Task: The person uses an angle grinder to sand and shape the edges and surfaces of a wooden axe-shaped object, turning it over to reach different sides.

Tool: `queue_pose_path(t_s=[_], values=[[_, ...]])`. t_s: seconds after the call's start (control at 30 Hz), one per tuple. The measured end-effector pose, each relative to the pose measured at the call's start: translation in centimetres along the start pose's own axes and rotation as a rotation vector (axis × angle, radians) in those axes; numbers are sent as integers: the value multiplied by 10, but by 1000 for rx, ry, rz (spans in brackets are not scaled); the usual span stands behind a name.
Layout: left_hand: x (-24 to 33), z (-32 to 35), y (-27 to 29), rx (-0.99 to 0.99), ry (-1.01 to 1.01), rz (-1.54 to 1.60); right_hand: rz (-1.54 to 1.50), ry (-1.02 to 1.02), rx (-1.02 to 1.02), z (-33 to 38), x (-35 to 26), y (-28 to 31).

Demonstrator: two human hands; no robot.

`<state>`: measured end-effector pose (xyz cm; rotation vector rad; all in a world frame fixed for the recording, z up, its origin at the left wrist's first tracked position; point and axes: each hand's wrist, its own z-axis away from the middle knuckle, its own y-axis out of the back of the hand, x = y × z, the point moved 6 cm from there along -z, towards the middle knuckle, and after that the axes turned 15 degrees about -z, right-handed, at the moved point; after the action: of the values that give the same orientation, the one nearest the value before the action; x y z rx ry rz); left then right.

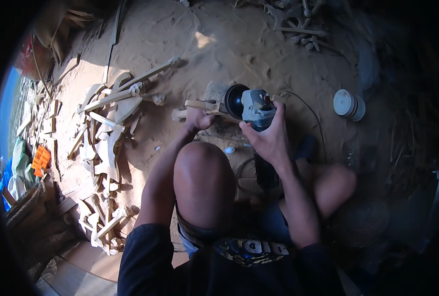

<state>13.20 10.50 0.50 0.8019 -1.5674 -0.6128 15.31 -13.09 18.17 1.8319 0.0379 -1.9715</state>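
My right hand point(271, 138) is wrapped around an angle grinder point(257, 104) with a grey head and a dark body. A black round disc point(235, 101) on the grinder faces left. My left hand point(198, 118) is closed on a pale, shaped wooden piece point(202, 104), whose right end meets or nearly meets the disc; actual contact cannot be made out. Beneath them is a dusty block-like lump point(218, 91), partly covered. Just in front of my raised knee, a small white object point(229, 150) lies on the sandy ground.
Shaped wooden parts point(106, 153) lie heaped along the left, with another wooden pile point(301, 32) at the far right. A white round tub point(345, 103) stands to the right. A thin cord point(311, 109) curves past the grinder. An orange object point(40, 160) sits at the left edge.
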Motion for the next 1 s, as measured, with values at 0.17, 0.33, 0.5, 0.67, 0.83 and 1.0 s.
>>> queue_pose_path(t_s=[0.17,0.33,0.5,0.67,0.83,1.0], values=[[3,-4,-1,35,13,-9,35,12,-30,8,9,-1],[3,2,3,61,32,72,23,-51,-38,12,3,-7],[9,-2,5,14,59,-32,12,-82,-3,8,12,3],[0,1,4,69,49,40,-53,-48,-73,12,3,-12],[1,0,0,16,83,44,9,-86,-32,4,4,-9],[10,-1,2,-15,25,24,-8,24,-19,0,8,-1]])
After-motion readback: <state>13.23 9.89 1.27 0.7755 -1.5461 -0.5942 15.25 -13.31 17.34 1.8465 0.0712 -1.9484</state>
